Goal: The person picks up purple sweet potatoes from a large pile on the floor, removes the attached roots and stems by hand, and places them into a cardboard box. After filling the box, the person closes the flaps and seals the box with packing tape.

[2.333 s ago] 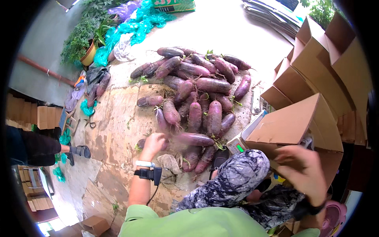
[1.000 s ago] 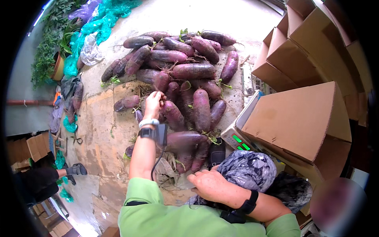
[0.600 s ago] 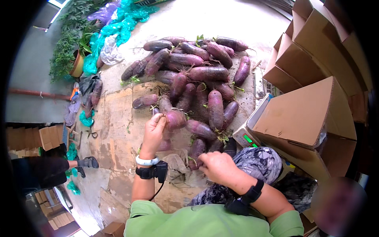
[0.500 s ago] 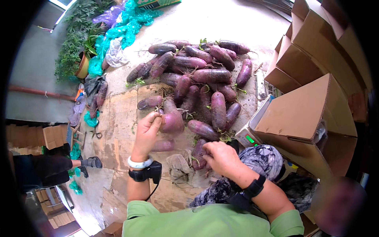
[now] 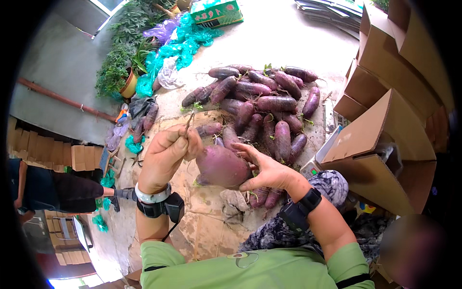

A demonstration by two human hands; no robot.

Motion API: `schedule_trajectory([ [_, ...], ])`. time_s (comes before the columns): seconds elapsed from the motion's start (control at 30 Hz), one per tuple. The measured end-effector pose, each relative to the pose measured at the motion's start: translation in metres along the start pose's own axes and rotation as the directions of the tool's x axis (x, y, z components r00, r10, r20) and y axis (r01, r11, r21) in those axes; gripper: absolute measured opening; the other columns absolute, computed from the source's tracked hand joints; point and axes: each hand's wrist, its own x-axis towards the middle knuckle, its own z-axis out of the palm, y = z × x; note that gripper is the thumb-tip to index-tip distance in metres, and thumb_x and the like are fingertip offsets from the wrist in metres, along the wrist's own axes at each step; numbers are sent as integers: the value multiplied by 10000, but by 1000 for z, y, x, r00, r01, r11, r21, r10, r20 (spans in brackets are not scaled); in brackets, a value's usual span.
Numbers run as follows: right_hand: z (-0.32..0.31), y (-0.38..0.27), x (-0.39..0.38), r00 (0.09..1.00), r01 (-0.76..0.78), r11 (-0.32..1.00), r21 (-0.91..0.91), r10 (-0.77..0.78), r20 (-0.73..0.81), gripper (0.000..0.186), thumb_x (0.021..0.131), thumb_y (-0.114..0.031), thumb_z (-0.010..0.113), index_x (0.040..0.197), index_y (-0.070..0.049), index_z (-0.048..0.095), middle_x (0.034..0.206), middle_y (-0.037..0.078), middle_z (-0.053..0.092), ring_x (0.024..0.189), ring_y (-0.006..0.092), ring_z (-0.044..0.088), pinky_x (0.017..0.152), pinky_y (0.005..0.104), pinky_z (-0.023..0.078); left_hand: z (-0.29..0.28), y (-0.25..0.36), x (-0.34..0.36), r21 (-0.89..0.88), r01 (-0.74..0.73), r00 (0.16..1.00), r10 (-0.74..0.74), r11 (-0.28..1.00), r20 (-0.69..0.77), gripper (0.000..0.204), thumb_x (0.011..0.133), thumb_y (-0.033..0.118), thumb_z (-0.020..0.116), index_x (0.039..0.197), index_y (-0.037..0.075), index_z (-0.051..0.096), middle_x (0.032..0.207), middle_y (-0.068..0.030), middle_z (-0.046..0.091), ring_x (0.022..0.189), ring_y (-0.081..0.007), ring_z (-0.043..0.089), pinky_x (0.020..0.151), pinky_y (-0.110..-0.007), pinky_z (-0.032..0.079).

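A thick, rounded purple radish [image 5: 224, 166] is raised in front of me, slightly blurred. My left hand [image 5: 168, 151] is closed at its left end, with a thin brown root sticking up from the fingers. Around its right end curve the fingers and thumb of my right hand [image 5: 272, 171]. Beyond it, a heap of long purple radishes [image 5: 276, 102] lies on the floor, some with green sprouts and fine roots. A crumpled grey cloth [image 5: 234, 206] lies below the held radish, beside a few more radishes [image 5: 260, 196].
Open cardboard boxes [image 5: 358, 132] stand at the right, next to a scale [image 5: 310, 167] with a green display. Teal plastic bags [image 5: 180, 45] and a potted plant [image 5: 129, 85] lie along the far left. Another person's leg [image 5: 79, 191] reaches in from the left.
My right hand has moved left from near my knee and now grips the radish too. The radish has come closer and turned more sideways in my left hand. The view has shifted.
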Motion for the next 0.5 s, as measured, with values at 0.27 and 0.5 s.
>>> schedule_trajectory([
  [0.27,-1,-6,-8,973,76,973,220,-25,-228,241,835,-68,620,1067,-2,620,983,18,622,908,76,543,827,239,443,13,10,-10,121,-45,990,28,992,136,273,909,235,520,753,10,528,669,-52,494,613,-149,434,555,-269,328],
  [0.5,-10,-25,3,898,140,989,-38,-143,-416,67,852,-25,599,915,-9,614,827,-6,601,763,54,552,674,213,475,-8,4,-28,305,-3,992,-35,952,120,151,916,99,491,856,-30,541,786,-42,521,717,-137,482,643,-270,393],
])
